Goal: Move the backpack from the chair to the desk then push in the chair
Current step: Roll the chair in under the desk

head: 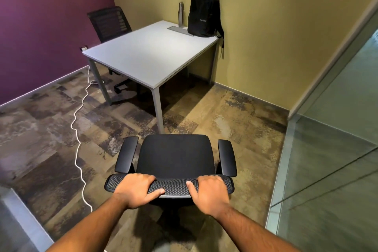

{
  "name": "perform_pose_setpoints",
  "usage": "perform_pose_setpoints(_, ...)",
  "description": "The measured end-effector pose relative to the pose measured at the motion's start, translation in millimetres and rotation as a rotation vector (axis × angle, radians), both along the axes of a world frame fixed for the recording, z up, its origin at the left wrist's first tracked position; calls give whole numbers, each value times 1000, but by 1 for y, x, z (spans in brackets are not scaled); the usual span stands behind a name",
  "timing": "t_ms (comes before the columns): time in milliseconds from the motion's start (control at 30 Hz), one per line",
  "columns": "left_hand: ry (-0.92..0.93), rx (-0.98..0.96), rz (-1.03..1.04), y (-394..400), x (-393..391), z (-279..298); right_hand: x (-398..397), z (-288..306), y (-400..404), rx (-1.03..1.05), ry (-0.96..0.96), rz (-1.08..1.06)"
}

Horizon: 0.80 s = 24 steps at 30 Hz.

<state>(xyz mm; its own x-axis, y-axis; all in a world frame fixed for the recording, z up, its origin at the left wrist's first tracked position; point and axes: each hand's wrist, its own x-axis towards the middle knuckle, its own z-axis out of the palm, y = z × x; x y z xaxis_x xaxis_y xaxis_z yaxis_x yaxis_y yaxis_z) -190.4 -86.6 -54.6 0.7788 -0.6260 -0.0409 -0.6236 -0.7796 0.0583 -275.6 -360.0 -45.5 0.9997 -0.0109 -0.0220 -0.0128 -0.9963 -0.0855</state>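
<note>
With the black fabric backpack (204,13) already upright on the white rectangular desk (143,55), left hand (136,189) and right hand (210,192) curl over the black mesh-backed chair (173,157), apparently gripping; push evenly straight ahead of the fingertips toward the desk's near edge.

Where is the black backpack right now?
The black backpack stands upright on the white desk's far right corner against the yellow wall, beside a tall metal bottle.
</note>
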Motion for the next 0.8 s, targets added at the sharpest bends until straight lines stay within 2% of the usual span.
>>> perform_pose_setpoints(433, 37, -43, -207, 7, 60, 5, 0, 7, 31, -19, 19, -205)
perform_pose_setpoints(667, 121, -86, -241, 14, 102, 11, 17, 7, 44, -43, 8, -303)
perform_pose_setpoints(800, 79, -95, -265, 12, 127, 12, 34, 8, 45, -44, 12, -348)
